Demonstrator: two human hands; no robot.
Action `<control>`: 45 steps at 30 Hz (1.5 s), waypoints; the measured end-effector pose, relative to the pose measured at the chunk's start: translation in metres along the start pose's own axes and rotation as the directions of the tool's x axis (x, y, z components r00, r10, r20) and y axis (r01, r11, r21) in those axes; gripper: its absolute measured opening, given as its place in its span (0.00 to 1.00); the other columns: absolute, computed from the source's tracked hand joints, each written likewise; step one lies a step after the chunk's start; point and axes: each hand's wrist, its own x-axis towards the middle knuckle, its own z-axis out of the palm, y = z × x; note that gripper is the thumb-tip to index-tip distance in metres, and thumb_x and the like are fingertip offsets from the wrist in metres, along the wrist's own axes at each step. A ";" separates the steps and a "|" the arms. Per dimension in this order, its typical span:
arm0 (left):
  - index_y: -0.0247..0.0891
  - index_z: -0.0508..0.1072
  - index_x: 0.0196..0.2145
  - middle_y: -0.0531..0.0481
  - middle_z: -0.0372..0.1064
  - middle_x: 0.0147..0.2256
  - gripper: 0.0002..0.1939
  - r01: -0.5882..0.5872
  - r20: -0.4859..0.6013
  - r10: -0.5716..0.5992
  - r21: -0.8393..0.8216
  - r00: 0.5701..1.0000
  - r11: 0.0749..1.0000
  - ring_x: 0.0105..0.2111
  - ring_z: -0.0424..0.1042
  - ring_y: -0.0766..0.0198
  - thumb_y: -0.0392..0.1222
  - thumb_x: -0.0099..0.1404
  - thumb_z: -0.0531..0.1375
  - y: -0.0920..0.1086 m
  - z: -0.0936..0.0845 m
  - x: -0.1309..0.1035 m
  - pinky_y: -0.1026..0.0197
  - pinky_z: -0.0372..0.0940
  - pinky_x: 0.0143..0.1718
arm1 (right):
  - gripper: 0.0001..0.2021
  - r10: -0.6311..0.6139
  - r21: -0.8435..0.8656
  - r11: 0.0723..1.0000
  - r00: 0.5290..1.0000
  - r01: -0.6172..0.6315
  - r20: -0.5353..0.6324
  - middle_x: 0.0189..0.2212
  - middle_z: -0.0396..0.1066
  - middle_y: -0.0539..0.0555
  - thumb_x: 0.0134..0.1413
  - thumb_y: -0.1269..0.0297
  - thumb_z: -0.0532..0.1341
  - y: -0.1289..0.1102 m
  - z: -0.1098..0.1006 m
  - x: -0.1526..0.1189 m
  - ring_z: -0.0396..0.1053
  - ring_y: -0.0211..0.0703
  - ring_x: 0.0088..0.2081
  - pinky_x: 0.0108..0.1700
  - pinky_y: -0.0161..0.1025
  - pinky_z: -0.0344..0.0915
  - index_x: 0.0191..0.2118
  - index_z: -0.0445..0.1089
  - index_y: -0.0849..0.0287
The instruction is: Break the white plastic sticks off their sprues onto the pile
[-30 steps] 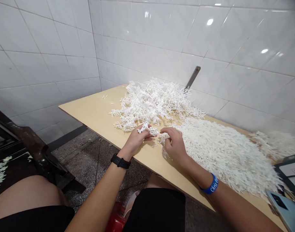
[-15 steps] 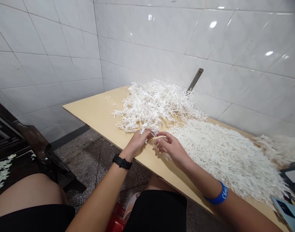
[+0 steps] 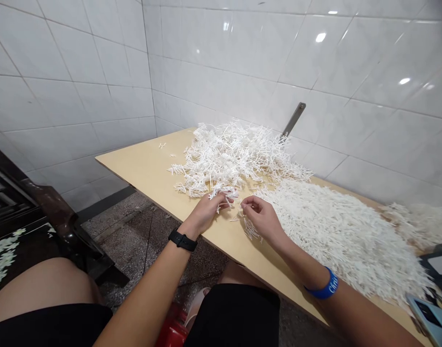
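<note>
My left hand (image 3: 205,212), with a black band on its wrist, is closed around a white branched plastic sprig (image 3: 226,194) at the table's front edge. Its thumb lies over the stems. Just to the right, my right hand (image 3: 263,220) is pinched, thumb against fingertips, apart from the left; whatever it may hold is too small to make out. Several thin white pieces (image 3: 250,229) lie on the table below my right fingers. Behind both hands rises a tangled heap of white branched sprigs (image 3: 231,154). A wide, flatter pile of small white pieces (image 3: 343,236) spreads to the right.
The tan tabletop (image 3: 134,159) meets the tiled wall at the back, where a metal bar (image 3: 293,119) sticks up. A light blue phone (image 3: 432,318) lies at the right edge. A dark wooden chair (image 3: 58,212) stands left, and something red (image 3: 173,330) is below.
My right hand has drawn back to the right from the sprig, and its fingers have closed into a pinch. The left hand stays nearly in place with the sprig.
</note>
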 end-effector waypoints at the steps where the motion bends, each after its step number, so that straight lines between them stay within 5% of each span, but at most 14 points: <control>1: 0.32 0.75 0.34 0.40 0.74 0.39 0.11 0.001 -0.015 -0.001 -0.012 1.000 1.000 0.40 0.69 0.59 0.43 0.62 0.58 0.000 0.000 0.000 0.56 0.62 0.47 | 0.11 -0.027 -0.063 0.998 0.999 0.026 -0.026 0.24 0.68 0.51 0.52 0.56 0.60 0.000 -0.002 0.001 0.61 0.40 0.24 0.27 0.36 0.55 0.31 0.71 0.59; 4: 0.32 0.76 0.35 0.40 0.74 0.41 0.12 -0.016 -0.014 0.016 -0.032 1.000 0.999 0.40 0.69 0.60 0.43 0.62 0.57 0.000 0.001 0.000 0.57 0.62 0.46 | 0.11 -0.044 -0.141 0.989 0.997 0.035 -0.059 0.22 0.67 0.50 0.51 0.55 0.61 -0.001 -0.005 0.003 0.59 0.39 0.23 0.26 0.37 0.54 0.30 0.72 0.58; 10: 0.32 0.77 0.31 0.42 0.74 0.35 0.14 -0.062 -0.025 0.064 0.080 0.998 0.995 0.34 0.68 0.62 0.46 0.61 0.58 -0.003 0.002 0.000 0.59 0.62 0.41 | 0.13 0.036 0.030 0.999 0.998 -0.034 -0.046 0.21 0.65 0.49 0.49 0.53 0.63 0.001 -0.005 0.003 0.56 0.37 0.20 0.23 0.36 0.52 0.30 0.69 0.58; 18: 0.33 0.76 0.37 0.48 0.71 0.32 0.13 -0.176 0.167 0.132 0.280 0.977 0.944 0.32 0.66 0.63 0.46 0.59 0.63 -0.001 -0.001 -0.004 0.62 0.59 0.36 | 0.16 0.000 0.090 0.996 1.000 -0.003 0.030 0.21 0.66 0.50 0.52 0.49 0.62 0.002 0.000 -0.001 0.61 0.37 0.20 0.22 0.35 0.57 0.31 0.69 0.59; 23: 0.33 0.76 0.34 0.48 0.72 0.31 0.11 -0.198 0.143 0.157 0.351 0.977 0.915 0.32 0.66 0.62 0.44 0.57 0.64 -0.001 0.002 -0.005 0.64 0.58 0.34 | 0.17 -0.010 0.139 0.990 1.000 0.006 0.026 0.23 0.67 0.50 0.49 0.48 0.65 0.000 0.003 -0.001 0.62 0.37 0.21 0.22 0.35 0.60 0.30 0.69 0.59; 31: 0.33 0.74 0.33 0.49 0.70 0.30 0.06 -0.238 0.182 0.183 0.358 0.966 0.903 0.32 0.67 0.62 0.37 0.57 0.59 -0.001 -0.001 -0.004 0.64 0.60 0.35 | 0.15 0.057 0.101 0.991 0.965 -0.085 0.257 0.22 0.65 0.48 0.53 0.49 0.61 0.000 0.003 -0.004 0.61 0.36 0.20 0.22 0.33 0.57 0.32 0.68 0.58; 45: 0.33 0.72 0.31 0.49 0.69 0.30 0.05 -0.139 0.344 0.060 0.209 0.937 0.968 0.31 0.66 0.64 0.36 0.54 0.60 0.001 -0.003 -0.007 0.62 0.59 0.35 | 0.17 -0.129 0.044 0.992 0.917 0.121 0.377 0.20 0.58 0.47 0.59 0.52 0.56 -0.009 0.000 -0.007 0.56 0.38 0.24 0.28 0.35 0.52 0.24 0.63 0.58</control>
